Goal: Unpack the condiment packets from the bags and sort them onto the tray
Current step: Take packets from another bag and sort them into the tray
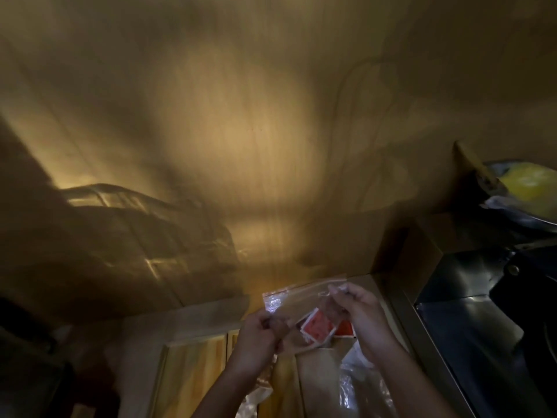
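Note:
A clear zip-top plastic bag [298, 300] is held up near the bottom middle of the dim head view. Red condiment packets [318, 325] show through its lower part. My left hand [259, 336] grips the bag's lower left edge. My right hand [358, 309] pinches the bag's top right edge near the zip strip. Below the hands lies a wooden tray [193, 366] with raised rims and dividers. More clear plastic bags [358, 384] lie on it under my right forearm.
A wood-panelled wall [241, 131] fills most of the view, lit in the middle. A dark appliance [482, 312] stands at the right. Above it sits a bowl with something yellow [533, 188]. The left side is in deep shadow.

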